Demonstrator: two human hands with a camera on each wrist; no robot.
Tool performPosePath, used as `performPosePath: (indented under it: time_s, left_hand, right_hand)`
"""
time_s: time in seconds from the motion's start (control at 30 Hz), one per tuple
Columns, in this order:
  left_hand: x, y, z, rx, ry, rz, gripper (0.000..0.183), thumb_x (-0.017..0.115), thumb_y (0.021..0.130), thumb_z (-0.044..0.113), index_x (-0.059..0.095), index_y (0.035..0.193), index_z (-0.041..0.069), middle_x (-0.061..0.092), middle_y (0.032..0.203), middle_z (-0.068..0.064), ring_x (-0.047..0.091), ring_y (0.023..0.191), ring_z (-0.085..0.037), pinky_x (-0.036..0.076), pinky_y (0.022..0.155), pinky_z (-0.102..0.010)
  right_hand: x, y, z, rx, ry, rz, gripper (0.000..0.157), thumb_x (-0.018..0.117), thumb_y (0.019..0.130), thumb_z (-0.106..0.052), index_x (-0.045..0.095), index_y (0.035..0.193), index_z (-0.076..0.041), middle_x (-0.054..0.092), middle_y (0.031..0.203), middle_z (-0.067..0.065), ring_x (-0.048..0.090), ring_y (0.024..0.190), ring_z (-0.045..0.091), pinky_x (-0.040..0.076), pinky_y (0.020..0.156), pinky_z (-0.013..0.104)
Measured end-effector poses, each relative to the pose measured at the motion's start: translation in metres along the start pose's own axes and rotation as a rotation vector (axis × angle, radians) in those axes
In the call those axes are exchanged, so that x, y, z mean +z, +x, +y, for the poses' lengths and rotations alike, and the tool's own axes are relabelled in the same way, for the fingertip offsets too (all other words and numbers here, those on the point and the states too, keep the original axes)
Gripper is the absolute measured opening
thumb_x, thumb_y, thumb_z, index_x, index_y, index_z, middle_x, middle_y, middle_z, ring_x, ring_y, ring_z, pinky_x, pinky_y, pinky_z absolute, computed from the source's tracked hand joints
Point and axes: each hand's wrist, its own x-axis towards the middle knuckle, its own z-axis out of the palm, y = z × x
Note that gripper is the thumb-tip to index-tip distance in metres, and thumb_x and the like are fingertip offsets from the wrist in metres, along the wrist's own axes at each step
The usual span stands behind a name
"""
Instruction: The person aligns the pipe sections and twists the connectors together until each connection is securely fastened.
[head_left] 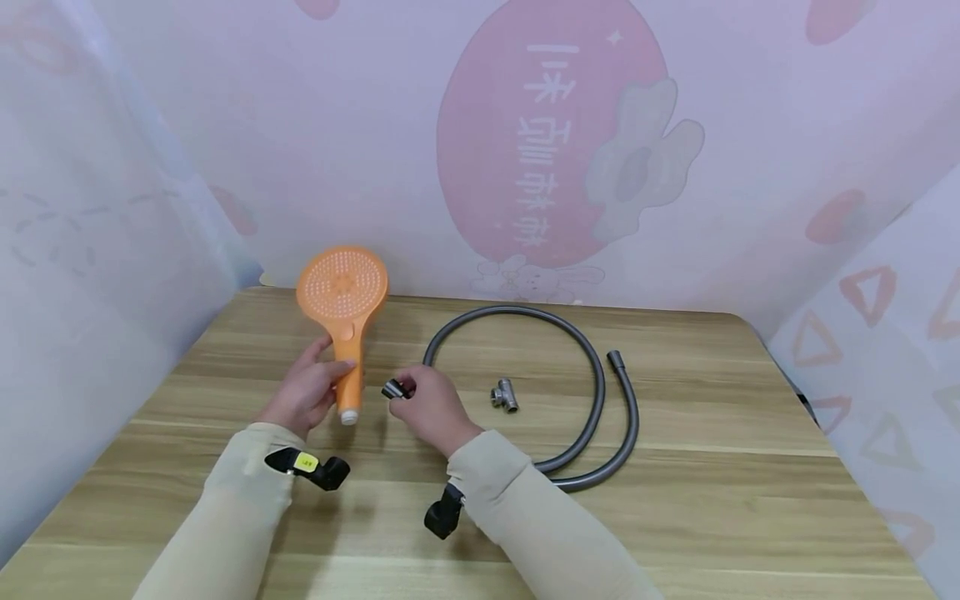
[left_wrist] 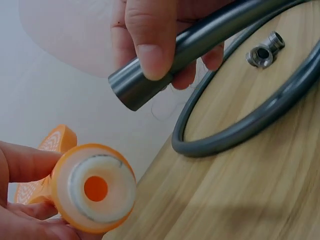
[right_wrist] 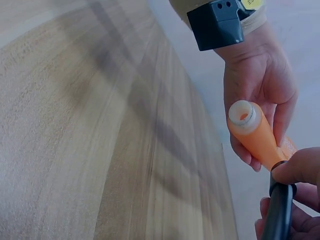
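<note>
My left hand (head_left: 305,392) grips an orange shower head (head_left: 343,287) by its handle, round spray face up and turned toward me. The white hollow end of the handle (left_wrist: 100,190) points down toward me and is bare. With thumb and fingers my right hand (head_left: 435,408) pinches a grey shower hose (left_wrist: 220,35) just behind its dark metallic end fitting (head_left: 393,389). That fitting is a short distance right of the handle's white end, apart from it. Beyond the right hand, the hose lies in a big loop on the table.
Inside the hose loop lies a small metal tee fitting (head_left: 506,395) with threaded ends. The hose's other end (head_left: 615,358) rests on the right of the wooden table (head_left: 720,500). A printed pink and white cloth (head_left: 375,150) hangs behind the table's back edge.
</note>
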Motion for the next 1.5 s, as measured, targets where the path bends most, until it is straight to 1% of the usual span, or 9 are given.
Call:
performPosePath:
  time_s: [0.1,0.3,0.43,0.63,0.8,0.93,1.07,1.27,1.5]
  left_hand:
    - [0.003,-0.001,0.002,0.023,-0.020,-0.011,0.073,0.043,0.101,0.008,-0.005,0.156,0.015,0.017,0.152,-0.024,0.040,0.121,-0.026,0.048,0.080,-0.020]
    - [0.009,-0.001,0.004,0.065,-0.087,0.005,0.074,0.044,0.098,0.003,-0.001,0.156,0.014,0.030,0.138,-0.019,0.049,0.104,-0.015,0.049,0.079,-0.022]
    - [0.012,-0.002,0.007,0.077,-0.134,0.003,0.076,0.045,0.097,0.000,-0.002,0.155,0.014,0.034,0.132,-0.015,0.050,0.102,-0.015,0.049,0.080,-0.024]
    - [0.015,-0.005,0.012,0.075,-0.174,-0.005,0.077,0.045,0.096,-0.001,-0.003,0.155,0.015,0.033,0.135,-0.014,0.050,0.105,-0.016,0.049,0.082,-0.025]
    - [0.017,-0.007,0.016,0.072,-0.204,-0.030,0.077,0.044,0.097,-0.001,-0.003,0.155,0.016,0.026,0.144,-0.017,0.055,0.100,-0.014,0.050,0.083,-0.026]
    - [0.019,-0.008,0.018,0.069,-0.229,-0.042,0.078,0.044,0.097,-0.001,-0.004,0.155,0.017,0.024,0.146,-0.017,0.057,0.098,-0.013,0.051,0.084,-0.027]
    - [0.020,-0.008,0.020,0.063,-0.246,-0.037,0.078,0.045,0.097,-0.001,-0.004,0.155,0.018,0.027,0.143,-0.015,0.057,0.099,-0.014,0.050,0.085,-0.028]
    - [0.022,-0.009,0.024,0.067,-0.293,-0.051,0.078,0.046,0.097,-0.002,-0.003,0.155,0.018,0.036,0.132,-0.009,0.058,0.097,-0.014,0.051,0.083,-0.028]
    - [0.023,-0.009,0.027,0.066,-0.343,-0.067,0.076,0.044,0.097,-0.004,-0.002,0.153,0.018,0.038,0.124,-0.007,0.060,0.093,-0.013,0.053,0.080,-0.028]
  right_hand:
    - [-0.002,-0.001,0.000,0.000,0.006,0.003,0.028,0.067,0.083,-0.003,0.066,0.111,-0.002,0.064,0.091,0.001,0.057,0.081,0.008,0.048,0.070,0.019]
    - [-0.006,-0.004,-0.002,0.015,0.027,0.019,0.027,0.068,0.083,-0.004,0.065,0.109,-0.004,0.065,0.092,0.001,0.058,0.081,0.008,0.049,0.070,0.020]
    - [-0.010,-0.005,-0.003,0.016,0.025,0.029,0.026,0.068,0.084,-0.005,0.065,0.109,-0.004,0.065,0.094,0.001,0.059,0.083,0.009,0.049,0.072,0.020]
    - [-0.015,-0.009,-0.002,0.013,0.037,0.032,0.026,0.068,0.085,-0.006,0.065,0.111,-0.005,0.065,0.097,0.001,0.059,0.085,0.010,0.050,0.073,0.021]
    - [-0.019,-0.012,-0.001,0.004,0.051,0.035,0.025,0.068,0.085,-0.005,0.066,0.110,-0.005,0.065,0.095,0.001,0.059,0.084,0.009,0.050,0.073,0.021]
    - [-0.020,-0.014,0.000,-0.003,0.054,0.037,0.025,0.068,0.085,-0.005,0.066,0.110,-0.004,0.065,0.094,0.001,0.058,0.083,0.009,0.050,0.072,0.021]
    - [-0.021,-0.014,0.000,-0.008,0.051,0.037,0.025,0.067,0.086,-0.005,0.066,0.112,-0.005,0.065,0.095,0.000,0.058,0.083,0.008,0.050,0.073,0.021]
    - [-0.025,-0.017,-0.001,-0.025,0.052,0.036,0.025,0.067,0.087,-0.006,0.066,0.112,-0.006,0.064,0.096,0.000,0.058,0.085,0.008,0.050,0.075,0.021]
    - [-0.032,-0.025,-0.002,-0.062,0.053,0.056,0.025,0.068,0.087,-0.007,0.067,0.112,-0.005,0.064,0.095,0.000,0.058,0.086,0.010,0.050,0.075,0.024]
